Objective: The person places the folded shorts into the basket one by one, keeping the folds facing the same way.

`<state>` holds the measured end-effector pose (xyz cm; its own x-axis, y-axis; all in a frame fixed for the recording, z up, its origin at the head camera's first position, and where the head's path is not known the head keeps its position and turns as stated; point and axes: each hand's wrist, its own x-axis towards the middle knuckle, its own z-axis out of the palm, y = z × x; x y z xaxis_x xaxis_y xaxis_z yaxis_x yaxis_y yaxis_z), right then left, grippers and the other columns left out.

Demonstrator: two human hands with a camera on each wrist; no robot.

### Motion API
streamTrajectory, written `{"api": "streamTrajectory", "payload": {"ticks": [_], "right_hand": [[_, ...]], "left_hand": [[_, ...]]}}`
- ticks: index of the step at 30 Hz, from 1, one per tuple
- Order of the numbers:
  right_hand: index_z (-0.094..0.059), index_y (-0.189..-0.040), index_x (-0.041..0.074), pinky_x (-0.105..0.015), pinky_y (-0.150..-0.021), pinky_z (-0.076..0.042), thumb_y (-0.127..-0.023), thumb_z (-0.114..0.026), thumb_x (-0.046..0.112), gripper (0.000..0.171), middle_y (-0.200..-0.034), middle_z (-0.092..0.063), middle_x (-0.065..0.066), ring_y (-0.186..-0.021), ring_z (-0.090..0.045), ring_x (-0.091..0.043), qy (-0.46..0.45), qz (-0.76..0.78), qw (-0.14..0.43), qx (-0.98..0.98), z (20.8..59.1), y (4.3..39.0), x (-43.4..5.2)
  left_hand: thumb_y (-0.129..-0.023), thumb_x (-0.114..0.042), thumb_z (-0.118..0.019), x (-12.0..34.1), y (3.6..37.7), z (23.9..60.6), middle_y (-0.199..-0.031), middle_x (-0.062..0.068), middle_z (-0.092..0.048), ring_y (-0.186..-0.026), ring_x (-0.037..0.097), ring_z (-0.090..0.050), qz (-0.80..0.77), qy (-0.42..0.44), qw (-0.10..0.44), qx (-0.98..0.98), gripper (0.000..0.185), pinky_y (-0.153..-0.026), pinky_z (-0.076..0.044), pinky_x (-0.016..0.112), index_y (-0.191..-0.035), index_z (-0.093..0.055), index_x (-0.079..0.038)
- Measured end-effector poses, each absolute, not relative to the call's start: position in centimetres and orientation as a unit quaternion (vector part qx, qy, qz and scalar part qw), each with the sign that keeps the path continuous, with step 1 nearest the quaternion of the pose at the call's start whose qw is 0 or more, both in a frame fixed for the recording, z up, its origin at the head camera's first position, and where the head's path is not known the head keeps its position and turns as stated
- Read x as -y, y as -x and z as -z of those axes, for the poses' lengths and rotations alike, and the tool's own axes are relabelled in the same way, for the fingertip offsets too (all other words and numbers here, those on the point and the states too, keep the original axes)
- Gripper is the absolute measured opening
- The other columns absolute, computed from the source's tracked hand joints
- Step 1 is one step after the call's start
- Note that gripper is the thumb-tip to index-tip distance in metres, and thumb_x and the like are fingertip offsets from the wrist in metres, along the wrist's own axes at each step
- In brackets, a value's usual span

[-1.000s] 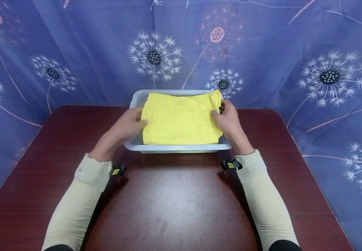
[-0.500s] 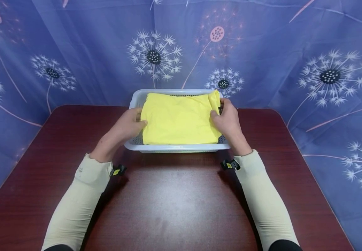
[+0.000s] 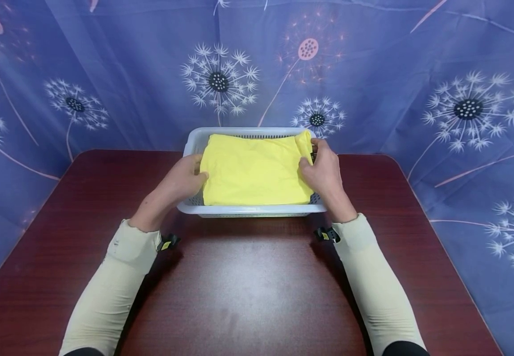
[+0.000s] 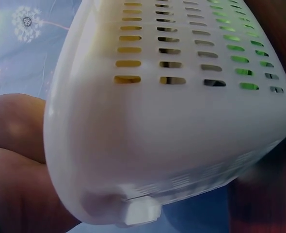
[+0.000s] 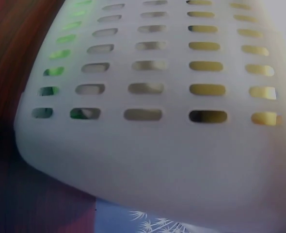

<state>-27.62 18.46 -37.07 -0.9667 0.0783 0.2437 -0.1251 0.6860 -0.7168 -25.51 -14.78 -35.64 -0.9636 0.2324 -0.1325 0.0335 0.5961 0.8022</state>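
The folded yellow cloth point(image 3: 254, 170) lies in the white slotted basket point(image 3: 250, 209) at the desk's point(image 3: 248, 291) twelve o'clock. I judge I'm seating it. My left hand point(image 3: 185, 179) and right hand point(image 3: 321, 168) each grip pinch a side edge. Next calls for letting go cleanly (without rumpling). Since a second ago, the cloth has sunk slightly.

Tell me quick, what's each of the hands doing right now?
Left hand: pinches the left edge of the folded yellow cloth in the white basket.
Right hand: pinches the cloth's right edge.
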Motion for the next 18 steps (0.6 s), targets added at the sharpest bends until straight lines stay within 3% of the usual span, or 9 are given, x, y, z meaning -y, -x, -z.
{"api": "streamTrajectory", "payload": {"ticks": [5, 18], "right_hand": [[-0.046, -0.152, -0.008, -0.053, -0.106, -0.050, -0.098, -0.058, 0.009, 0.058, -0.139, -0.061, -0.028, -0.127, -0.059, -0.041, -0.022, -0.384, 0.136, 0.913, 37.19, 27.63, -18.52], [-0.052, -0.148, -0.010, -0.055, -0.112, -0.045, -0.098, -0.056, 0.007, 0.053, -0.143, -0.059, -0.030, -0.135, -0.054, -0.045, -0.039, -0.335, 0.155, 0.929, 37.48, 27.47, -18.49]], "left_hand": [[-0.104, -0.002, -0.044, 14.68, 25.45, 35.62, -0.120, 0.018, -0.063, -0.100, 0.030, -0.060, -0.431, -0.080, 0.101, -0.893, 0.043, -0.093, -0.049, 0.041, -0.147, -0.054, -0.001], [-0.102, -0.002, -0.042, 14.64, 25.34, 35.70, -0.116, 0.018, -0.063, -0.099, 0.031, -0.057, -0.409, -0.094, 0.088, -0.903, 0.044, -0.095, -0.046, 0.042, -0.145, -0.055, -0.003]]}}
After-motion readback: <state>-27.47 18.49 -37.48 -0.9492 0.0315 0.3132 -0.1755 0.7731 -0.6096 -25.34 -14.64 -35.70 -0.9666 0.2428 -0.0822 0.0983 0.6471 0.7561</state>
